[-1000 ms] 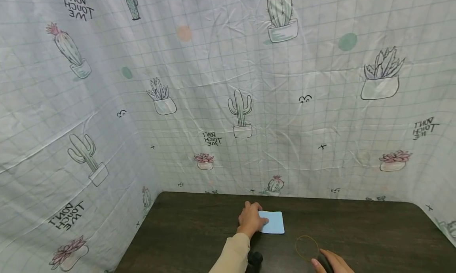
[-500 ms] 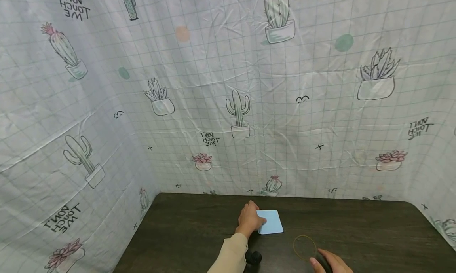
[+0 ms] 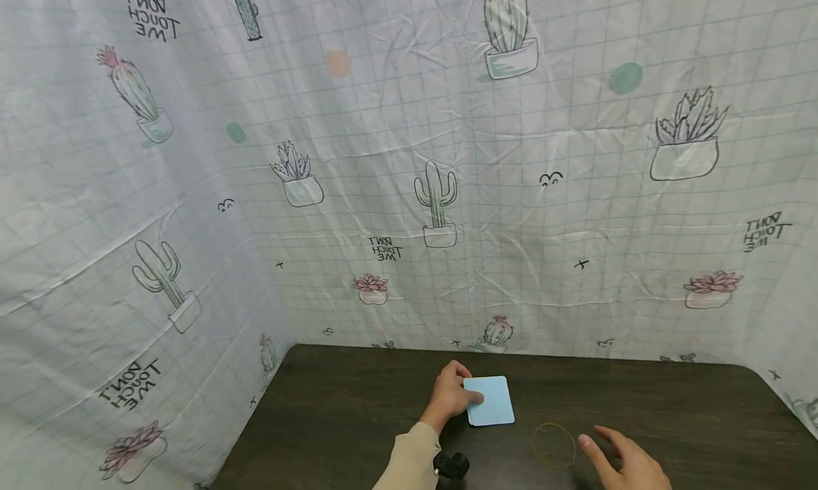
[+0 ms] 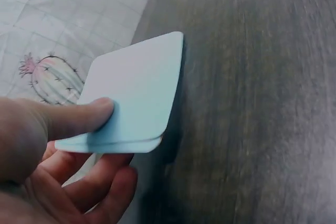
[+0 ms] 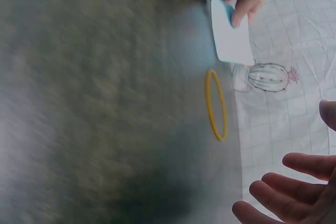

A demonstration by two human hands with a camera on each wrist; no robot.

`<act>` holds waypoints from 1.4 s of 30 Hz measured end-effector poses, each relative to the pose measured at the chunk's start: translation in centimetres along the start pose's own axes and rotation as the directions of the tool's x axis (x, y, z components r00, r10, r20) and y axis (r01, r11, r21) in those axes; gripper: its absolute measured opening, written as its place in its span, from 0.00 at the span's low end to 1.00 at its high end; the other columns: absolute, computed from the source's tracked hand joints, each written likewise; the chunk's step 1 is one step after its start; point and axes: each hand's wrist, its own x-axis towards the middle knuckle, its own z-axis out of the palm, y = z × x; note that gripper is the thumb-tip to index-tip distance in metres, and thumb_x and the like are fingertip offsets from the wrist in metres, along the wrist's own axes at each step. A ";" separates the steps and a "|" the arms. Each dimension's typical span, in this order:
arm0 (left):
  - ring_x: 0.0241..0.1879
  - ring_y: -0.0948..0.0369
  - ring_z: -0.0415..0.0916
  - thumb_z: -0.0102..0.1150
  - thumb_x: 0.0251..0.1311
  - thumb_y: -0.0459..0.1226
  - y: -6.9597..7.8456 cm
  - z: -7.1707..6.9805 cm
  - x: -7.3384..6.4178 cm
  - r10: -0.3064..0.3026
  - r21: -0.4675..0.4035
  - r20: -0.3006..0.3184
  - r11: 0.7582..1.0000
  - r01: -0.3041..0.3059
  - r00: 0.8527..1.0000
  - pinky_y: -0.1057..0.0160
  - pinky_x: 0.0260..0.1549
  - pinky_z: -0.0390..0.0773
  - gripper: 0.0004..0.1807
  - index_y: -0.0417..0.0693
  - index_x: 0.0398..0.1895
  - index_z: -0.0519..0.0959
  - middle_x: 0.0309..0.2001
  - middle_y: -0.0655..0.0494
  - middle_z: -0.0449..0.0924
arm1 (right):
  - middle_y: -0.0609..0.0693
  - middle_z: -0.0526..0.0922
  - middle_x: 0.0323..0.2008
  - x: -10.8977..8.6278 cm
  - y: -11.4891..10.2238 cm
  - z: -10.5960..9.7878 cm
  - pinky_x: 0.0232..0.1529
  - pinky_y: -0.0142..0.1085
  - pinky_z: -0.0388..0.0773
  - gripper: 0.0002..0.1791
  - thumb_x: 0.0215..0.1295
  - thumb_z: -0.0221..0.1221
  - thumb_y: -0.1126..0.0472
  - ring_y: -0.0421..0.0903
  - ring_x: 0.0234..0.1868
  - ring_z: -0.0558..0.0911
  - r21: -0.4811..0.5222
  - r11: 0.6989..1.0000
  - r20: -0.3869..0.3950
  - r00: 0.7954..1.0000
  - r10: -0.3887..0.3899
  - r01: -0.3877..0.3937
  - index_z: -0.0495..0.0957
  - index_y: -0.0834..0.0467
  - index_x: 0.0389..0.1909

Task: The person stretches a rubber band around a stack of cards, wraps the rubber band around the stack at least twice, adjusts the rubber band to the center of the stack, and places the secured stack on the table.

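Note:
My left hand [image 3: 450, 392] pinches a thin stack of light blue square cards with rounded corners [image 3: 493, 403], thumb on top and fingers beneath. In the left wrist view the cards [image 4: 139, 85] are tilted, and the lower one peeks out along the near edge. A yellow rubber band [image 5: 209, 103] lies on the table as a loose loop, to the right of the cards in the head view. Beyond it my right hand [image 3: 629, 465] hovers with fingers spread and nothing in them. Its fingertips [image 5: 260, 188] are apart from the band.
The dark wooden table [image 3: 358, 412] is enclosed at the back and sides by a white grid-patterned curtain [image 3: 358, 192] printed with cacti. A black wrist camera [image 3: 452, 466] sits on the left wrist.
My right hand has moved slightly right and turned, its fingers spreading. The left hand keeps the cards, which have shifted a little toward me. The rubber band stays in place.

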 end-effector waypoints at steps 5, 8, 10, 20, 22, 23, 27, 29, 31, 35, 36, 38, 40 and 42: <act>0.24 0.59 0.80 0.73 0.48 0.21 0.3 -0.7 -0.8 -0.022 -0.145 0.096 0.989 0.036 0.995 0.62 0.15 0.74 0.21 0.44 0.37 0.72 0.29 0.53 0.84 | 0.74 0.79 0.49 0.6 -0.2 -1.3 0.34 0.54 0.79 0.48 0.72 0.47 0.30 0.62 0.41 0.82 -0.025 0.999 -0.012 1.000 -0.023 0.023 0.70 0.75 0.60; 0.25 0.58 0.81 0.73 0.49 0.21 0.6 -1.1 -1.5 -0.011 -0.175 0.116 0.984 0.031 0.993 0.61 0.15 0.75 0.19 0.44 0.38 0.74 0.30 0.54 0.85 | 0.73 0.80 0.47 1.1 -0.2 -1.6 0.34 0.54 0.79 0.48 0.71 0.48 0.30 0.62 0.41 0.83 -0.022 0.999 -0.003 1.000 -0.029 0.029 0.70 0.76 0.60; 0.25 0.58 0.81 0.73 0.49 0.22 0.7 -1.5 -1.9 0.007 -0.190 0.115 0.982 0.016 0.993 0.61 0.14 0.75 0.18 0.43 0.38 0.75 0.31 0.54 0.85 | 0.73 0.81 0.46 1.4 -0.1 -1.7 0.35 0.55 0.79 0.49 0.71 0.48 0.29 0.62 0.40 0.83 -0.022 0.999 0.003 0.999 -0.035 0.035 0.70 0.77 0.59; 0.26 0.58 0.82 0.73 0.50 0.22 1.9 -3.8 -4.7 0.051 -0.320 0.122 0.947 -0.009 0.991 0.55 0.15 0.78 0.16 0.42 0.40 0.80 0.34 0.53 0.87 | 0.68 0.83 0.44 3.5 -0.3 -1.9 0.37 0.54 0.79 0.48 0.70 0.51 0.30 0.59 0.40 0.84 -0.006 0.997 0.009 0.997 -0.080 0.080 0.71 0.77 0.57; 0.26 0.58 0.82 0.73 0.50 0.23 2.6 -4.3 -5.4 0.067 -0.347 0.131 0.938 -0.018 0.989 0.53 0.16 0.79 0.16 0.42 0.40 0.80 0.34 0.52 0.87 | 0.69 0.83 0.45 3.7 -0.4 -2.0 0.37 0.54 0.79 0.48 0.69 0.52 0.30 0.59 0.40 0.84 -0.007 0.996 0.009 0.996 -0.085 0.085 0.72 0.77 0.57; 0.26 0.59 0.82 0.73 0.50 0.23 3.0 -4.6 -5.8 0.075 -0.359 0.132 0.933 -0.023 0.988 0.54 0.16 0.79 0.16 0.42 0.40 0.80 0.34 0.52 0.87 | 0.69 0.83 0.45 3.8 -0.5 -2.0 0.37 0.54 0.79 0.48 0.69 0.52 0.30 0.60 0.41 0.84 -0.006 0.996 0.009 0.996 -0.086 0.086 0.72 0.77 0.57; 0.27 0.58 0.83 0.72 0.51 0.24 4.1 -5.6 -7.4 0.100 -0.414 0.148 0.910 -0.031 0.984 0.56 0.17 0.79 0.15 0.42 0.41 0.80 0.34 0.51 0.87 | 0.70 0.82 0.45 4.1 -0.6 -1.9 0.37 0.54 0.79 0.49 0.68 0.52 0.29 0.60 0.41 0.84 -0.005 0.997 0.015 0.996 -0.083 0.083 0.72 0.77 0.57; 0.29 0.57 0.84 0.72 0.52 0.24 4.6 -6.1 -8.4 0.111 -0.451 0.155 0.892 -0.029 0.982 0.58 0.18 0.80 0.15 0.41 0.42 0.80 0.35 0.50 0.87 | 0.70 0.82 0.45 4.3 -0.6 -1.9 0.37 0.54 0.79 0.49 0.68 0.52 0.29 0.60 0.41 0.84 -0.009 0.996 0.016 0.996 -0.083 0.083 0.72 0.77 0.56; 0.30 0.57 0.84 0.71 0.52 0.24 5.1 -6.6 -9.5 0.123 -0.490 0.168 0.871 -0.025 0.978 0.60 0.19 0.80 0.15 0.40 0.42 0.80 0.35 0.48 0.87 | 0.69 0.83 0.44 4.5 -0.5 -1.7 0.38 0.54 0.78 0.48 0.69 0.52 0.30 0.60 0.40 0.84 -0.013 0.996 0.017 0.996 -0.085 0.086 0.73 0.77 0.56; 0.29 0.59 0.83 0.71 0.53 0.25 5.9 -7.4 -11.7 0.144 -0.543 0.193 0.840 -0.017 0.971 0.65 0.18 0.76 0.15 0.37 0.44 0.79 0.35 0.47 0.86 | 0.65 0.84 0.40 5.1 -0.2 -1.4 0.37 0.55 0.78 0.46 0.69 0.53 0.31 0.58 0.38 0.84 -0.014 0.995 0.017 0.995 -0.094 0.094 0.74 0.77 0.54; 0.29 0.59 0.83 0.71 0.54 0.26 6.0 -7.6 -12.2 0.143 -0.553 0.201 0.833 -0.009 0.969 0.66 0.18 0.75 0.15 0.37 0.44 0.79 0.35 0.47 0.86 | 0.63 0.85 0.39 5.2 -0.1 -1.3 0.37 0.55 0.79 0.46 0.69 0.53 0.31 0.58 0.37 0.84 -0.010 0.996 0.019 0.996 -0.092 0.093 0.74 0.77 0.53; 0.29 0.60 0.83 0.71 0.55 0.28 6.1 -8.0 -12.9 0.136 -0.566 0.223 0.825 0.015 0.965 0.67 0.19 0.75 0.15 0.37 0.45 0.79 0.36 0.47 0.86 | 0.60 0.85 0.37 5.4 0.0 -1.2 0.36 0.54 0.79 0.45 0.69 0.54 0.32 0.56 0.35 0.84 -0.005 0.996 0.027 0.996 -0.089 0.089 0.75 0.76 0.52; 0.30 0.60 0.83 0.71 0.57 0.29 6.2 -8.3 -13.5 0.130 -0.572 0.242 0.820 0.033 0.962 0.67 0.20 0.75 0.15 0.38 0.46 0.79 0.37 0.47 0.86 | 0.57 0.84 0.35 5.5 0.1 -1.1 0.35 0.52 0.79 0.45 0.68 0.54 0.31 0.54 0.34 0.83 -0.005 0.996 0.037 0.996 -0.085 0.086 0.76 0.76 0.51; 0.31 0.60 0.83 0.71 0.57 0.30 6.3 -8.6 -13.9 0.120 -0.571 0.260 0.819 0.052 0.958 0.67 0.23 0.77 0.15 0.39 0.47 0.80 0.37 0.47 0.86 | 0.55 0.84 0.34 5.7 0.2 -0.9 0.34 0.52 0.79 0.46 0.67 0.55 0.31 0.52 0.32 0.82 -0.009 0.996 0.049 0.995 -0.084 0.084 0.77 0.76 0.49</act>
